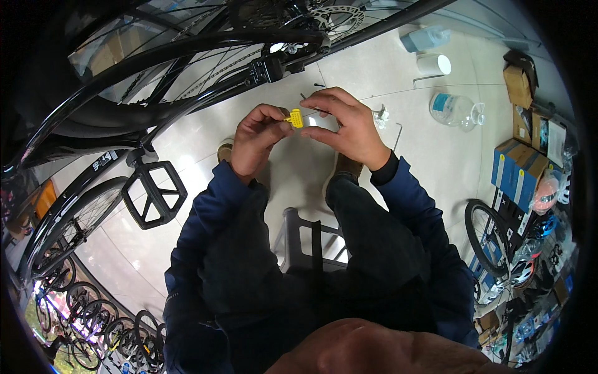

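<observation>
My left hand (254, 138) pinches a small yellow plastic piece (296, 118) between thumb and fingertips; its face is dotted with a grid of holes. Close to its right side is my right hand (349, 123), thumb and forefinger apart around a gap. A thin metal rod (303, 96) sticks out from among the right fingers, most of it hidden by them. Above both hands, a bicycle with a black frame tube (212, 93) and a disc brake rotor (339, 20) fills the upper left. A small dark bolt (319, 85) lies on the floor just beyond my hands.
A black pedal (154, 194) juts out at left. On the tiled floor at right are a clear plastic jug (456, 112), a white cup (434, 64), a hex key (397, 136) and crumpled white scraps (381, 116). Boxes (520, 174) line the right; a grey stool (293, 234) is between my legs.
</observation>
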The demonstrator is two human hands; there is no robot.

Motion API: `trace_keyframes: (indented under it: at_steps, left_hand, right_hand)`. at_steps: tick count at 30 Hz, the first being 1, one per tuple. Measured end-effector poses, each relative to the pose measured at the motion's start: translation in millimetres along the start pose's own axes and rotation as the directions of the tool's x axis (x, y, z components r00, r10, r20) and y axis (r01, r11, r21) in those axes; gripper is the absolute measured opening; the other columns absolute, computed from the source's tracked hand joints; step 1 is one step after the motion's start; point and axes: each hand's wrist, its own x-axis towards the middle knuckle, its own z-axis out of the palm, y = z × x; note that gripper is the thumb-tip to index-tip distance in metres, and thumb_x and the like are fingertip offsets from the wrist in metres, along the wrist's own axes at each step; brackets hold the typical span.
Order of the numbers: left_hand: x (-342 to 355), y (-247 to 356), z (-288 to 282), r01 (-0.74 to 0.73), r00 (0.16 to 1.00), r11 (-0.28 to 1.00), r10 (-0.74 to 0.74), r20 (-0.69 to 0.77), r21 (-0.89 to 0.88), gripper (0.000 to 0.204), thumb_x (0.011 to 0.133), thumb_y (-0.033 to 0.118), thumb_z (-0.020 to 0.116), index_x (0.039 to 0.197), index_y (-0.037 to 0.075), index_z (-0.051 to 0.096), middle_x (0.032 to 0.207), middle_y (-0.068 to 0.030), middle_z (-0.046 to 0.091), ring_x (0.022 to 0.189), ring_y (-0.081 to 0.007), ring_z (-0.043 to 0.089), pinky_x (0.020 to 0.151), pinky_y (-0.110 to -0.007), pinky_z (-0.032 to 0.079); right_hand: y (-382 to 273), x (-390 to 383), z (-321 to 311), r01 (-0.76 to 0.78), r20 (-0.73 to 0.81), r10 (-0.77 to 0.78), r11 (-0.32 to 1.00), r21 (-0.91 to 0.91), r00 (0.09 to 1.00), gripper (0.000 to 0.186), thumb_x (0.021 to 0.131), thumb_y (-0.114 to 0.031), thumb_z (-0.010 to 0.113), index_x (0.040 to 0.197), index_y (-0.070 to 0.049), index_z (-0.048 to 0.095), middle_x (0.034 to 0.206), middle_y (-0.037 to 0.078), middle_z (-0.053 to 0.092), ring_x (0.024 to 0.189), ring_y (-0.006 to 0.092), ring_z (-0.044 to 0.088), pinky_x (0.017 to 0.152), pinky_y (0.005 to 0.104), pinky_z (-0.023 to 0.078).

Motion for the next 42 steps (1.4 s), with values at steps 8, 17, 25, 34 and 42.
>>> trace_keyframes:
  at_steps: [8, 17, 25, 34, 42]
  left_hand:
    - [0.7, 1.3, 1.8, 0.030, 0.999, 0.998, -0.028, 0.032, -0.052, 0.020, 0.094, -0.005, 0.063, 0.112, 0.003, 0.061, 0.114, -0.0074, 0.064, 0.103, -0.0161, 0.064, 0.094, -0.030, 0.053]
    - [-1.6, 20.0, 14.6, -0.359, 0.875, 0.775, 0.473, -0.101, 0.519, 0.033, 0.086, 0.000, 0.074, 0.116, 0.003, 0.061, 0.114, -0.0073, 0.059, 0.089, -0.0119, 0.061, 0.080, -0.027, 0.054]
    - [14.1, 68.5, 32.9, -0.341, 0.632, 0.138, 0.766, 0.118, 0.930, 0.061, 0.075, 0.004, 0.085, 0.131, 0.006, 0.060, 0.128, -0.0086, 0.054, 0.072, -0.0121, 0.057, 0.062, -0.025, 0.051]
    - [18.6, 83.7, 29.5, -0.366, 0.708, 0.275, 0.703, 0.074, 0.889, 0.041, 0.076, 0.007, 0.084, 0.114, 0.007, 0.070, 0.114, -0.0062, 0.069, 0.078, -0.0190, 0.069, 0.062, -0.028, 0.056]
    - [18.5, 82.2, 20.0, -0.413, 0.687, 0.275, 0.719, 0.099, 0.868, 0.044, 0.077, 0.006, 0.084, 0.118, 0.007, 0.070, 0.120, -0.0080, 0.069, 0.064, -0.0127, 0.059, 0.060, -0.025, 0.051]
  right_hand:
    - [3.6, 1.1, -3.5, 0.011, 0.081, -0.007, 0.999, -0.043, 0.997, 0.040, 0.077, -0.011, 0.085, 0.114, -0.008, 0.072, 0.111, 0.008, 0.067, 0.098, 0.0242, 0.070, 0.085, 0.0322, 0.058]
    - [20.4, 9.6, -6.1, -0.365, 0.162, 0.352, 0.653, 0.663, 0.922, 0.031, 0.096, -0.015, 0.070, 0.123, 0.000, 0.063, 0.098, 0.003, 0.063, 0.078, 0.0043, 0.053, 0.058, 0.0164, 0.041]
    - [22.4, 40.9, -18.2, -0.486, 0.368, 0.496, 0.131, 0.864, 0.787, 0.042, 0.104, -0.033, 0.060, 0.121, 0.006, 0.060, 0.102, 0.006, 0.062, 0.081, 0.0059, 0.049, 0.049, 0.0151, 0.035]
    - [24.6, 51.2, -21.8, -0.529, 0.420, 0.450, 0.146, 0.836, 0.788, 0.040, 0.104, -0.032, 0.057, 0.121, 0.004, 0.058, 0.104, 0.008, 0.062, 0.081, 0.0072, 0.050, 0.049, 0.0150, 0.034]
    - [28.3, 52.5, -20.5, -0.533, 0.474, 0.386, 0.057, 0.844, 0.791, 0.038, 0.103, -0.035, 0.059, 0.119, -0.001, 0.057, 0.103, 0.007, 0.059, 0.082, 0.0080, 0.049, 0.050, 0.0144, 0.035]
